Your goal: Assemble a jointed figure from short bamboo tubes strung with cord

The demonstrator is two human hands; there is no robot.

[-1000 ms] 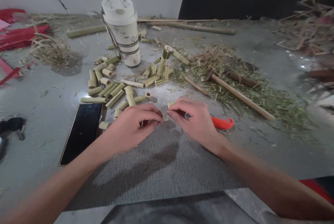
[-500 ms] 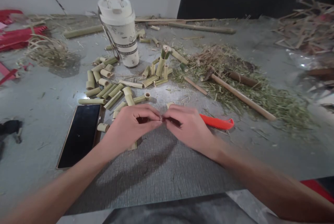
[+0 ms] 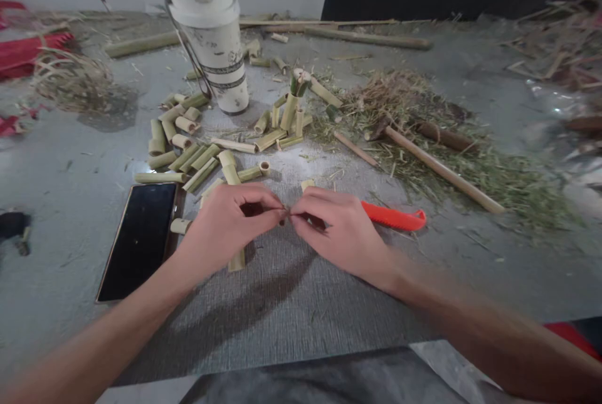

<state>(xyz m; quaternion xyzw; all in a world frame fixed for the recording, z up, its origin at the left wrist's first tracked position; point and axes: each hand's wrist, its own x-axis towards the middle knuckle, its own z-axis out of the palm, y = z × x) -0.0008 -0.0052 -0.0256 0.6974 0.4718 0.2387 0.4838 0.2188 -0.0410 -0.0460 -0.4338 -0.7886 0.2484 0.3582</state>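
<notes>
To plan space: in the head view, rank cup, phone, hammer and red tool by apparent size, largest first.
1. Cup
2. Phone
3. Hammer and red tool: unsure; the first looks longer, but the right hand partly hides the other.

Over the grey counter (image 3: 263, 329), the left hand (image 3: 226, 222) and right hand (image 3: 343, 234) nearly meet, fingers (image 3: 310, 204) pinched, anything between them too small to tell. A phone (image 3: 138, 241) lies beside bamboo pieces (image 3: 203, 159).
</notes>
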